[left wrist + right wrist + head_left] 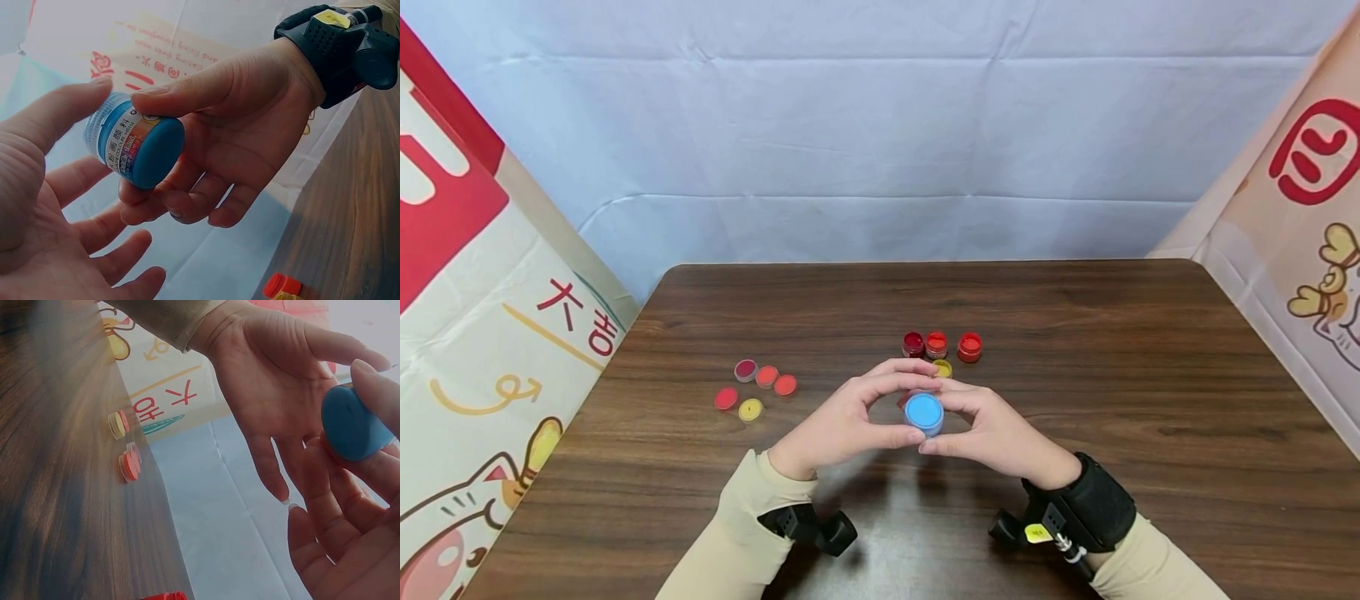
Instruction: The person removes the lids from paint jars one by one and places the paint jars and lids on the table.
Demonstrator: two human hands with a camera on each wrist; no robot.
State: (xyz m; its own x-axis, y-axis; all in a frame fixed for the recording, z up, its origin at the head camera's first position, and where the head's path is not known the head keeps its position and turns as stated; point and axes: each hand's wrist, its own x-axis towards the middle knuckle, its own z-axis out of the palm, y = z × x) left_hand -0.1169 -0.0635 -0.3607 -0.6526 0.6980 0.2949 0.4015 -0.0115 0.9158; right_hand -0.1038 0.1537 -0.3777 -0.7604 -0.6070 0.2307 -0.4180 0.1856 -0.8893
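A small jar of blue gouache paint [923, 414] is up between my two hands over the table, its label and clear ribbed lid [94, 128] showing in the left wrist view. My right hand [992, 429] pinches the blue body [350, 425] between thumb and fingers. At the lid end, my left hand [853, 412] pinches with thumb and index finger, the other fingers spread loosely. Behind the fingertips stand open paint jars: a dark red one [913, 344], two red ones [970, 347] and a partly hidden yellow one [942, 367].
On the left of the brown wooden table [1075, 333] lie several loose lids, some red [767, 377] and one yellow [750, 409]. A pale blue cloth [865, 150] hangs behind the table, with printed banners [1311, 250] on both sides.
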